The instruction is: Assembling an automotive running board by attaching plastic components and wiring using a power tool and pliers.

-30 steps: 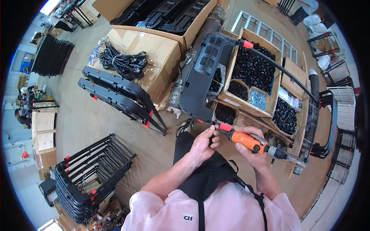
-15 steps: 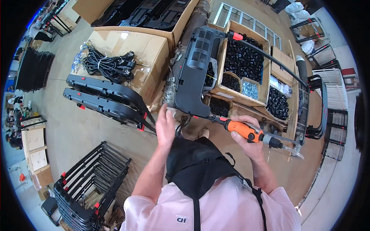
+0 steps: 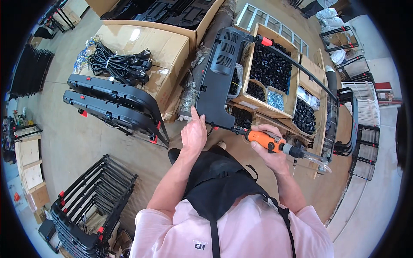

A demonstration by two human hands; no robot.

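Note:
A black plastic housing (image 3: 210,101) with a vented motor cover lies in front of me, joined to a black tube frame (image 3: 297,64) with red clips. My left hand (image 3: 194,133) is at its near left corner, index finger stretched out against the edge; the other fingers are partly hidden. In my right hand (image 3: 274,157) is an orange power screwdriver (image 3: 260,138), fingers wrapped round its body. The driver's tip points left and meets the near end of the housing at a small red and black fitting. A clear hose (image 3: 320,161) trails from its rear end.
Beyond the housing stands a wooden box (image 3: 258,107) of black plastic parts and silver screws. At left, a cardboard box (image 3: 165,47) carries bundled black cables (image 3: 116,62), with two similar housings (image 3: 112,103) beside it. Stacked black frames (image 3: 94,198) stand lower left.
My left hand has risen and moved right onto the housing's corner. The driver has shifted slightly left and now sits closer to the housing. The view has turned a little.

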